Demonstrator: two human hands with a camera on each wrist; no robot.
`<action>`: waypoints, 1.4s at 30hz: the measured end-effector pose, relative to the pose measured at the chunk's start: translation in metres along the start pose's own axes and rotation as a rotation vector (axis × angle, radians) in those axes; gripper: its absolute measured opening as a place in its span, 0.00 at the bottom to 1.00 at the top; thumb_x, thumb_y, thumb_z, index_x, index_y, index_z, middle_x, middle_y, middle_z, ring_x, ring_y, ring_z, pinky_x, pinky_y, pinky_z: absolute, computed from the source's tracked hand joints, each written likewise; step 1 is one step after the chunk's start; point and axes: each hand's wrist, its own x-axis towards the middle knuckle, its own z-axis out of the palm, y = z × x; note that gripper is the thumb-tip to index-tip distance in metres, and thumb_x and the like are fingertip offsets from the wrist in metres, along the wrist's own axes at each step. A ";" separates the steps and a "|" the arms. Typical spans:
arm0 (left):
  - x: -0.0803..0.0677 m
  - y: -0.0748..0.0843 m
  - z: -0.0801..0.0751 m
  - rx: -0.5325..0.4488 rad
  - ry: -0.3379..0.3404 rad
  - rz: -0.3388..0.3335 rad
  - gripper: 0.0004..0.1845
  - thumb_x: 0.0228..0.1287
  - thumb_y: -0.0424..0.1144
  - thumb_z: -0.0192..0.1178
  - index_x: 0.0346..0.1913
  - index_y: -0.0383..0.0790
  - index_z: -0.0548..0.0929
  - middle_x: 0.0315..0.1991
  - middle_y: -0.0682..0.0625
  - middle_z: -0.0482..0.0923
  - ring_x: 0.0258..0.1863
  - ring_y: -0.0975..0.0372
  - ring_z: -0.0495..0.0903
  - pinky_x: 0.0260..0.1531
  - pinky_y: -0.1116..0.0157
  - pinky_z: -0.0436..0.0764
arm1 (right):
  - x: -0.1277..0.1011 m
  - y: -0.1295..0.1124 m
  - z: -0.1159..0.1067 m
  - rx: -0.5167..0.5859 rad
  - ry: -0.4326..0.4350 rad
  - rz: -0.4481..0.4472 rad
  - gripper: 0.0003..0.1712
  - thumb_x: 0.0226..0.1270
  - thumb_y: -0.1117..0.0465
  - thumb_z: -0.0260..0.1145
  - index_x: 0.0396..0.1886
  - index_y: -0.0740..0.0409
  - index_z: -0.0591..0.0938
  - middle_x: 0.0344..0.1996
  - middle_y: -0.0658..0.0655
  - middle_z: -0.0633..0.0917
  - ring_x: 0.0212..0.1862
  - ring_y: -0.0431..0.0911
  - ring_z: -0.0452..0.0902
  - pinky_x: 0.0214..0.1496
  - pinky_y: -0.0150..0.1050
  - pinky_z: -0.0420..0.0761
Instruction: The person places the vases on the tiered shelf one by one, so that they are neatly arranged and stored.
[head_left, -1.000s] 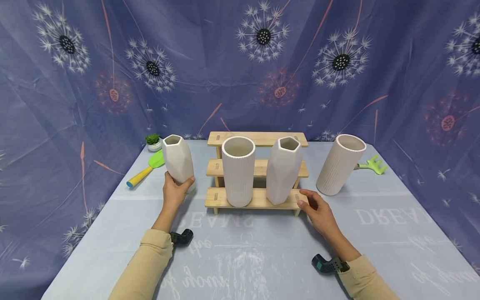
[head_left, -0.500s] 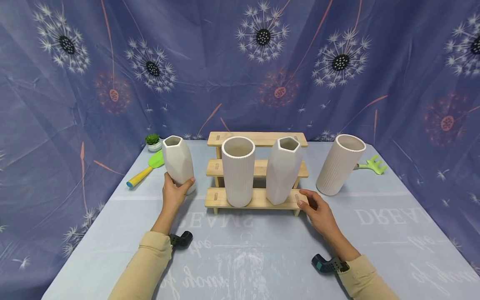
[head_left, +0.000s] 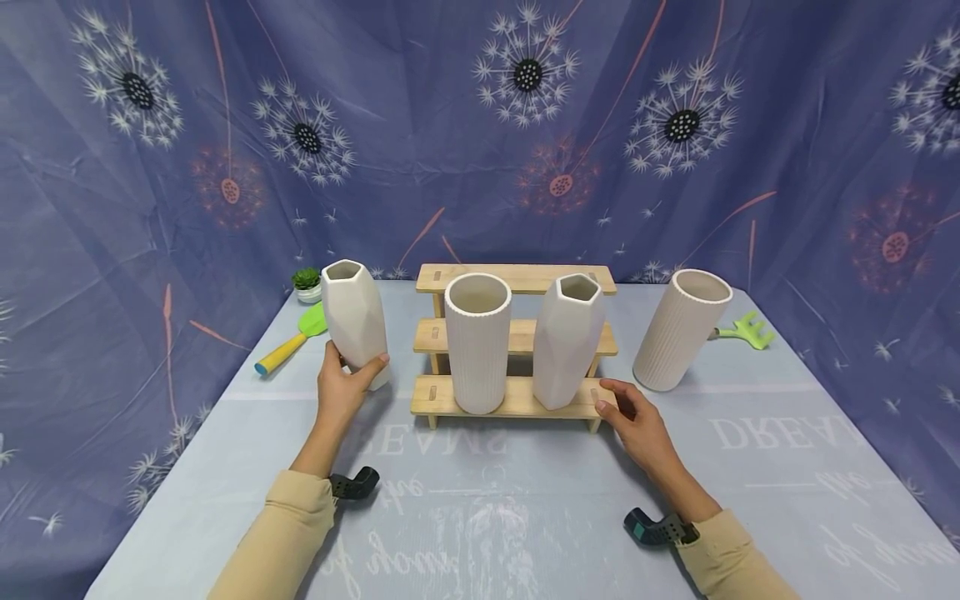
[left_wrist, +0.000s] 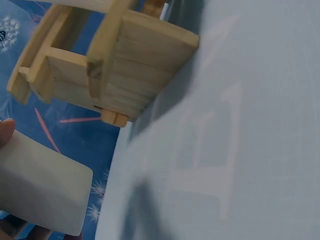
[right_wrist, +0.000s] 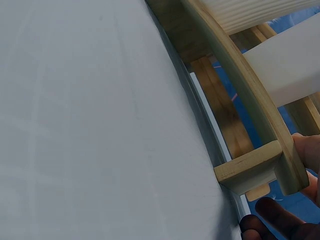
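- One white faceted vase, left of the wooden stand: mouth up, long axis near upright, top leaning slightly left.
- Left hand: thumb and fingers grasp the vase's lower part; base contact is hard to make out, and the left wrist view cuts the vase off.
- Right hand: touches the stand's near right end; whether its fingers pinch, one cannot tell.

head: bright, even | 2 wrist views: dimmer | shadow: soft-edged
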 end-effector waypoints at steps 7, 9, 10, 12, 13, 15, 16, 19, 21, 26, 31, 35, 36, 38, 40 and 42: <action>-0.005 0.012 -0.004 -0.016 -0.002 0.021 0.38 0.52 0.47 0.70 0.65 0.45 0.64 0.58 0.42 0.72 0.55 0.53 0.70 0.53 0.53 0.69 | -0.001 0.001 -0.001 0.005 -0.013 -0.001 0.28 0.68 0.48 0.59 0.63 0.54 0.71 0.59 0.62 0.76 0.57 0.49 0.69 0.48 0.20 0.67; -0.007 0.016 -0.004 -0.021 -0.003 0.030 0.38 0.51 0.47 0.70 0.65 0.46 0.64 0.57 0.43 0.72 0.55 0.54 0.70 0.51 0.54 0.69 | -0.001 0.002 -0.001 0.004 -0.013 0.002 0.28 0.68 0.47 0.59 0.63 0.54 0.71 0.59 0.61 0.76 0.57 0.49 0.69 0.48 0.20 0.67; -0.008 0.018 -0.005 -0.025 -0.004 0.035 0.38 0.51 0.47 0.70 0.65 0.47 0.64 0.57 0.43 0.72 0.54 0.54 0.70 0.50 0.54 0.70 | -0.001 0.002 -0.001 0.002 -0.013 0.004 0.28 0.68 0.47 0.59 0.63 0.54 0.71 0.59 0.61 0.76 0.57 0.48 0.69 0.48 0.20 0.68; -0.009 0.022 -0.005 -0.035 -0.010 0.043 0.39 0.52 0.47 0.70 0.66 0.47 0.64 0.57 0.43 0.72 0.54 0.55 0.70 0.49 0.55 0.70 | -0.001 0.002 -0.001 0.000 -0.013 0.006 0.28 0.68 0.47 0.59 0.63 0.54 0.71 0.59 0.61 0.76 0.56 0.48 0.69 0.48 0.21 0.68; -0.010 0.024 -0.005 -0.043 -0.014 0.047 0.39 0.52 0.47 0.70 0.66 0.48 0.63 0.57 0.44 0.72 0.54 0.55 0.70 0.49 0.54 0.70 | -0.001 0.002 -0.001 0.001 -0.013 0.007 0.28 0.68 0.47 0.59 0.63 0.54 0.71 0.59 0.61 0.76 0.56 0.48 0.69 0.48 0.21 0.68; -0.011 0.028 -0.005 -0.060 -0.022 0.049 0.39 0.52 0.47 0.70 0.66 0.49 0.63 0.58 0.44 0.71 0.55 0.55 0.69 0.50 0.54 0.71 | 0.000 0.003 -0.001 -0.002 -0.014 0.009 0.28 0.68 0.47 0.59 0.63 0.54 0.71 0.59 0.61 0.75 0.57 0.49 0.69 0.49 0.21 0.68; -0.012 0.030 -0.004 -0.069 -0.027 0.050 0.39 0.52 0.47 0.69 0.66 0.49 0.63 0.58 0.44 0.71 0.55 0.55 0.69 0.50 0.54 0.71 | 0.000 0.003 -0.001 -0.002 -0.014 0.009 0.28 0.68 0.47 0.59 0.63 0.54 0.71 0.59 0.62 0.75 0.58 0.50 0.70 0.49 0.21 0.67; -0.012 0.035 -0.004 -0.098 -0.040 0.054 0.39 0.53 0.47 0.69 0.67 0.52 0.62 0.59 0.46 0.70 0.56 0.56 0.68 0.51 0.54 0.71 | 0.000 0.003 -0.001 -0.001 -0.016 0.010 0.29 0.67 0.46 0.59 0.63 0.54 0.71 0.60 0.62 0.75 0.60 0.52 0.70 0.49 0.19 0.66; -0.013 0.039 -0.004 -0.116 -0.046 0.058 0.38 0.53 0.46 0.69 0.67 0.54 0.62 0.59 0.47 0.70 0.56 0.58 0.68 0.50 0.55 0.72 | 0.000 0.003 -0.001 0.004 -0.018 0.010 0.29 0.67 0.46 0.59 0.63 0.54 0.71 0.60 0.62 0.74 0.60 0.52 0.70 0.49 0.19 0.66; -0.020 0.067 -0.005 -0.164 -0.063 0.051 0.37 0.55 0.40 0.68 0.67 0.48 0.63 0.57 0.45 0.70 0.53 0.61 0.68 0.47 0.60 0.74 | 0.000 0.001 -0.002 0.012 -0.024 0.005 0.29 0.68 0.46 0.59 0.64 0.54 0.70 0.62 0.62 0.73 0.62 0.54 0.68 0.54 0.24 0.68; -0.016 0.070 -0.001 -0.211 -0.073 0.079 0.36 0.54 0.40 0.68 0.65 0.49 0.64 0.55 0.47 0.70 0.52 0.62 0.68 0.47 0.58 0.76 | 0.001 0.001 -0.002 0.005 -0.022 0.003 0.29 0.68 0.46 0.59 0.64 0.54 0.70 0.61 0.63 0.74 0.61 0.53 0.69 0.53 0.24 0.68; -0.011 0.068 0.004 -0.236 -0.078 0.110 0.36 0.54 0.42 0.69 0.65 0.50 0.64 0.56 0.46 0.70 0.53 0.60 0.69 0.49 0.53 0.76 | 0.001 0.002 -0.001 -0.005 -0.014 0.002 0.29 0.67 0.46 0.59 0.63 0.54 0.71 0.60 0.62 0.75 0.60 0.52 0.70 0.49 0.19 0.66; -0.010 0.069 0.005 -0.240 -0.080 0.113 0.36 0.54 0.43 0.69 0.65 0.50 0.64 0.56 0.46 0.70 0.54 0.59 0.69 0.49 0.52 0.76 | 0.001 0.003 -0.001 -0.003 -0.013 0.002 0.29 0.67 0.46 0.59 0.63 0.54 0.71 0.60 0.62 0.75 0.59 0.52 0.70 0.48 0.19 0.66; -0.009 0.071 0.007 -0.249 -0.083 0.119 0.36 0.54 0.43 0.69 0.65 0.49 0.64 0.56 0.46 0.69 0.54 0.58 0.69 0.50 0.51 0.75 | 0.001 0.003 -0.001 -0.002 -0.011 0.002 0.28 0.67 0.46 0.59 0.63 0.54 0.71 0.59 0.62 0.76 0.59 0.51 0.70 0.48 0.19 0.67; -0.008 0.073 0.008 -0.252 -0.089 0.121 0.36 0.54 0.43 0.69 0.65 0.48 0.64 0.57 0.45 0.69 0.55 0.58 0.69 0.51 0.50 0.75 | 0.001 0.002 0.000 0.001 -0.011 0.001 0.28 0.67 0.47 0.59 0.63 0.54 0.71 0.60 0.62 0.76 0.59 0.51 0.70 0.48 0.18 0.67; -0.007 0.075 0.009 -0.257 -0.093 0.120 0.36 0.54 0.43 0.69 0.65 0.48 0.64 0.57 0.45 0.69 0.55 0.57 0.69 0.51 0.50 0.75 | 0.001 0.002 0.000 0.008 -0.011 -0.002 0.28 0.68 0.47 0.59 0.63 0.54 0.71 0.59 0.62 0.76 0.59 0.50 0.70 0.48 0.18 0.67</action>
